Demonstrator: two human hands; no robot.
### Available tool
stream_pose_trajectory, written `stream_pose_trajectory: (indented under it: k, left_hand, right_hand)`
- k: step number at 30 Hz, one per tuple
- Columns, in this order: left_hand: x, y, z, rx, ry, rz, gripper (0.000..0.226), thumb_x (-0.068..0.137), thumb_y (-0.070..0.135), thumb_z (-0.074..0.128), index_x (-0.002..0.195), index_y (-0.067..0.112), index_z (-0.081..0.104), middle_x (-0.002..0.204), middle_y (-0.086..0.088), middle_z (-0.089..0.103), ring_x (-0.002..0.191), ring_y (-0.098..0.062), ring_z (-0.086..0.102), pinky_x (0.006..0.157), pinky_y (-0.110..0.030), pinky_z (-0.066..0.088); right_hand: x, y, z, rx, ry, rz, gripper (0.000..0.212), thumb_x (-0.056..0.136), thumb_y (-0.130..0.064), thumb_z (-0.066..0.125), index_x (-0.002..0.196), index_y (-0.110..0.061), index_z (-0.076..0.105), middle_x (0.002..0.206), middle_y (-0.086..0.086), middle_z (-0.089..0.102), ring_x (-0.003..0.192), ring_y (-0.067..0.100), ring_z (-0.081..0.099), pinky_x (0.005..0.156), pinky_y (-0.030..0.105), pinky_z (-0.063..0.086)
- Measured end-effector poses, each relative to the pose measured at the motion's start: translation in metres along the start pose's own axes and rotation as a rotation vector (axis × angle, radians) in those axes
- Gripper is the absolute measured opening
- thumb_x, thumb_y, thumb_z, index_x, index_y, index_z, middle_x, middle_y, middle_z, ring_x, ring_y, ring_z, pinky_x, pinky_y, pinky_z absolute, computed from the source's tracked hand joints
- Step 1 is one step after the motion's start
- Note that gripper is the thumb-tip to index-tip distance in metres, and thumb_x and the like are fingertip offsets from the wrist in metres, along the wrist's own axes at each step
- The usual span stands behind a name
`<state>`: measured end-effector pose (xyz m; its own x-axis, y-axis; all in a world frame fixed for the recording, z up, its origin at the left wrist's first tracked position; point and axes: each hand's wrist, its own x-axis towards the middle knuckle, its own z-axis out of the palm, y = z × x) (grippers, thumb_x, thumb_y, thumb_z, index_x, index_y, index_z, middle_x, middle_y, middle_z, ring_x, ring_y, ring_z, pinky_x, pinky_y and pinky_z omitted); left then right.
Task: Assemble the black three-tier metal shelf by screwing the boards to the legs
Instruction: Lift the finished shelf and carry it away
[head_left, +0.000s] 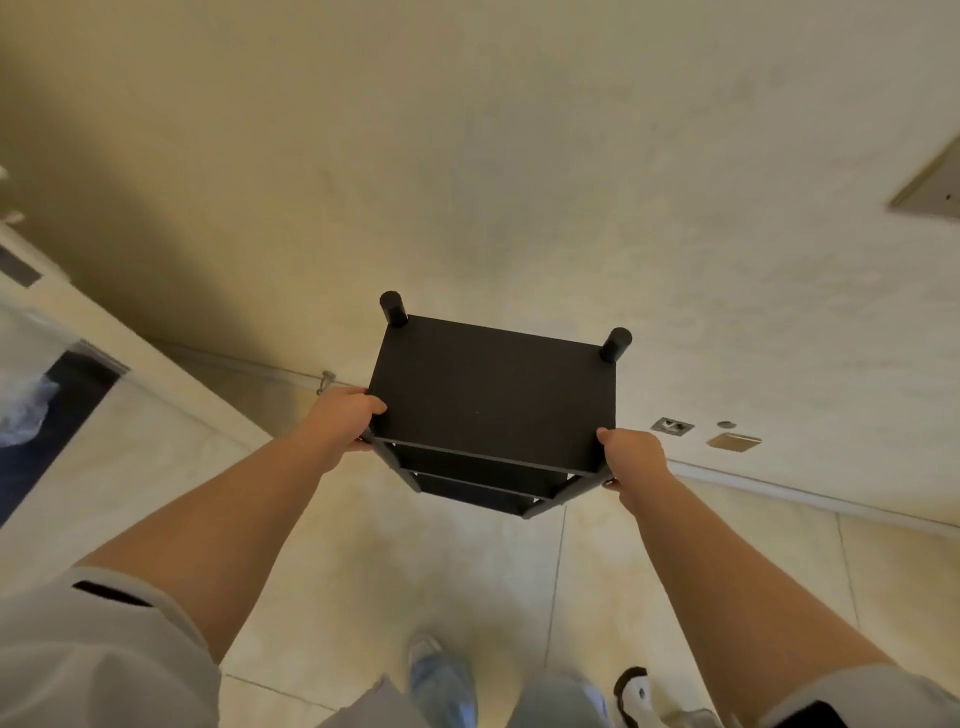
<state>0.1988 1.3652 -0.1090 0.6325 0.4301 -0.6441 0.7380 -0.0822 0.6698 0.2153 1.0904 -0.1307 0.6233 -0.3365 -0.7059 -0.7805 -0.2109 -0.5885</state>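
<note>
The person stands by a pale wall w/ both arms out, holding the black three-tier shelf (491, 402) near that wall. It looks all put together: top board, two more boards under it, and round leg tops poking up at the far corners. It's hard to tell if its feet touch the floor (332, 545) or hang just above. The left hand (345, 415) is curled round the near-left corner, thumb on the top board, fingers under. The right hand (631, 454) is curled round the near-right corner & leg the same way. What could go wrong: both hands only hold the near side, so the far side could tip toward the wall and bump it. If a screw isn't tight, a leg could wobble or a board could slip. The feet are close below, so a drop could land on toes. All three boards look bare; nothing sits on them.
</note>
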Motion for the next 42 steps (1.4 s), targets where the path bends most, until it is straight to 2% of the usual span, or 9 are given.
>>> stream_pose_trajectory:
  k: [2,5,12,15,19,23,27,32,42]
  left_hand:
    - [0.026,0.006,-0.015,0.021,0.0,-0.015,0.039,0.093,0.003,0.054,0.131,0.007,0.048,0.115,-0.01,0.046,0.096,-0.027,0.046,0.082,-0.039,0.05]
    - [0.059,0.014,-0.033,0.063,-0.007,-0.051,0.035,0.091,0.004,0.056,0.125,0.008,0.051,0.115,-0.011,0.048,0.1,-0.028,0.05,0.086,-0.041,0.053]
    - [0.127,0.037,-0.053,0.131,-0.008,-0.113,0.013,0.088,0.003,0.057,0.101,0.005,0.052,0.089,-0.009,0.05,0.094,-0.025,0.052,0.092,-0.039,0.051]
    - [0.155,0.041,-0.065,0.201,-0.046,-0.118,0.009,0.088,0.003,0.055,0.096,0.007,0.054,0.091,-0.01,0.05,0.092,-0.023,0.05,0.091,-0.037,0.047]
    - [0.2,0.038,-0.087,0.263,-0.14,-0.148,0.015,0.09,0.001,0.053,0.104,0.008,0.053,0.094,-0.008,0.05,0.096,-0.024,0.049,0.09,-0.035,0.047]
    - [0.25,0.033,-0.111,0.403,-0.243,-0.152,0.023,0.091,0.003,0.054,0.114,0.005,0.056,0.102,-0.012,0.054,0.083,-0.019,0.051,0.076,-0.03,0.045]
    - [0.289,0.029,-0.131,0.464,-0.303,-0.127,0.025,0.09,0.002,0.054,0.115,0.004,0.058,0.114,-0.015,0.058,0.1,-0.026,0.054,0.09,-0.037,0.046]
    - [0.327,0.025,-0.142,0.486,-0.361,-0.104,0.025,0.09,0.001,0.053,0.114,0.007,0.059,0.111,-0.011,0.059,0.094,-0.022,0.054,0.081,-0.031,0.042]
    - [0.396,0.006,-0.163,0.451,-0.396,-0.147,0.042,0.091,0.004,0.054,0.133,0.008,0.05,0.125,-0.011,0.056,0.114,-0.026,0.053,0.099,-0.038,0.042]
  right_hand:
    - [0.004,-0.011,0.023,0.007,-0.01,-0.008,0.017,0.095,-0.015,0.05,0.081,-0.005,0.05,0.087,0.011,0.051,0.085,0.026,0.049,0.074,0.035,0.051]
    - [0.009,-0.029,0.052,0.007,0.012,0.056,0.021,0.095,-0.021,0.052,0.082,-0.004,0.049,0.077,0.01,0.049,0.085,0.029,0.05,0.089,0.042,0.051]
    - [0.051,-0.066,0.102,-0.042,0.002,0.075,0.022,0.094,-0.023,0.054,0.099,-0.002,0.054,0.099,0.018,0.057,0.088,0.032,0.054,0.09,0.045,0.051]
    - [0.059,-0.078,0.126,-0.117,-0.03,0.062,0.028,0.095,-0.017,0.051,0.118,0.0,0.057,0.107,0.021,0.058,0.097,0.035,0.056,0.086,0.041,0.049]
    - [0.069,-0.089,0.167,-0.145,-0.034,0.084,0.034,0.096,-0.013,0.05,0.128,-0.003,0.053,0.116,0.017,0.057,0.104,0.035,0.056,0.086,0.04,0.049]
    - [0.08,-0.096,0.213,-0.059,0.0,0.17,0.034,0.097,-0.015,0.049,0.13,-0.007,0.052,0.113,0.017,0.054,0.106,0.039,0.054,0.09,0.046,0.051]
    - [0.086,-0.093,0.253,0.0,0.017,0.207,0.035,0.097,-0.013,0.049,0.132,-0.009,0.051,0.105,0.012,0.05,0.101,0.036,0.053,0.091,0.047,0.05]
    - [0.105,-0.091,0.29,0.034,0.02,0.273,0.038,0.096,-0.008,0.05,0.134,-0.008,0.047,0.123,0.019,0.051,0.11,0.039,0.051,0.09,0.051,0.05]
    - [0.149,-0.09,0.358,-0.009,0.002,0.265,0.038,0.096,-0.005,0.049,0.133,-0.007,0.049,0.114,0.016,0.053,0.103,0.037,0.055,0.087,0.048,0.052]
